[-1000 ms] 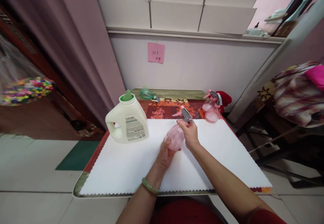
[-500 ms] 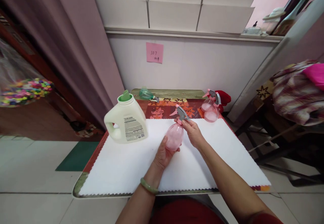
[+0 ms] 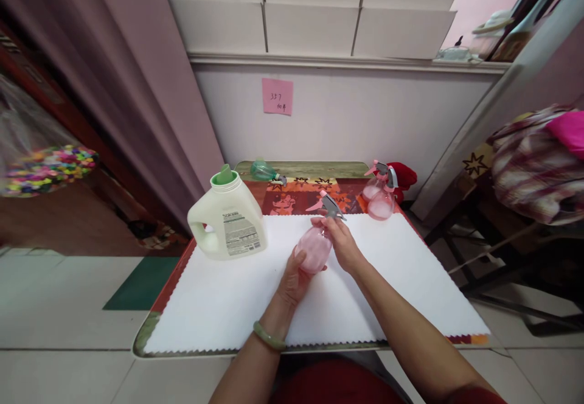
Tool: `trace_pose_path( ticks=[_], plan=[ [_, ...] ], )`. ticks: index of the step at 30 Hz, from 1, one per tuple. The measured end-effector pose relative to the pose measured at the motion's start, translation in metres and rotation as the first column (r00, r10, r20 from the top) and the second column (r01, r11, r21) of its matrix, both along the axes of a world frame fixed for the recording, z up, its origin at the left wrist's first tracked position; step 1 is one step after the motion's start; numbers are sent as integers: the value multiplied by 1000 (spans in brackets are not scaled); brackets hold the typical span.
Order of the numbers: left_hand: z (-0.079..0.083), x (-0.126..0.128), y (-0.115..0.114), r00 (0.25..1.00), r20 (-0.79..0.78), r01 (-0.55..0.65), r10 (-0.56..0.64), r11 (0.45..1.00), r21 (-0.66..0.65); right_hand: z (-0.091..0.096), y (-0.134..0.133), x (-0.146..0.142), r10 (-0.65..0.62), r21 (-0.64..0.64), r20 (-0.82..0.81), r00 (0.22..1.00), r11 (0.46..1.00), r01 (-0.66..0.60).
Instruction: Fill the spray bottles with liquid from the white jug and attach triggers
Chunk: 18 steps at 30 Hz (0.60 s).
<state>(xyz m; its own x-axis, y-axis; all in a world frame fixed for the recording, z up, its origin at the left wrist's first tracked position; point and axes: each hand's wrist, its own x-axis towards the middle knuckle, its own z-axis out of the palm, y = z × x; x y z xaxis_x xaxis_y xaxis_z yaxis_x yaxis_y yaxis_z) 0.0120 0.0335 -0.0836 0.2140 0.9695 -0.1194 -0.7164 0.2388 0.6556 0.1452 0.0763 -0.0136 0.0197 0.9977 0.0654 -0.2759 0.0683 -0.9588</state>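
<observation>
Both hands (image 3: 293, 277) grasp the pink spray bottle (image 3: 314, 250), right fingers (image 3: 336, 227) now covering its previously visible neck.

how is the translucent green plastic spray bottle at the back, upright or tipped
Tipped: the green bottle lies on its side, its grey trigger head toward the right.

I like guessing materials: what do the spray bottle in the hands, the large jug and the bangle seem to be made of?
Spray bottle: likely pink-tinted plastic, glossy; its translucent wall catches highlights. Large jug: probably cream plastic, smooth, with a moulded-in handle. Bangle: smooth, pale green with a soft sheen, perhaps jade; glass or plastic remains possible.
</observation>
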Motion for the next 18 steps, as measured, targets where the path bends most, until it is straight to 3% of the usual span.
trace_pose_path(
  ticks=[3,5,13,16,18],
  plan=[
    [-2,-1,1,1000,9,22,-22,1000,-11,4,-1,6,151,49,-101,983,988,-147],
    [-3,-2,2,999,14,31,-30,999,-17,5,0,9,176,69,-117,977,983,-169],
    [-2,-2,1,1000,1,30,-30,1000,-6,-4,9,8,-84,40,14,996,996,84],
    [-2,-1,0,999,0,45,-45,999,-12,-5,6,10,-73,24,47,996,997,72],
    [-2,0,0,998,0,56,-56,998,-17,-4,4,13,20,20,31,999,1000,-21]
  ],
)
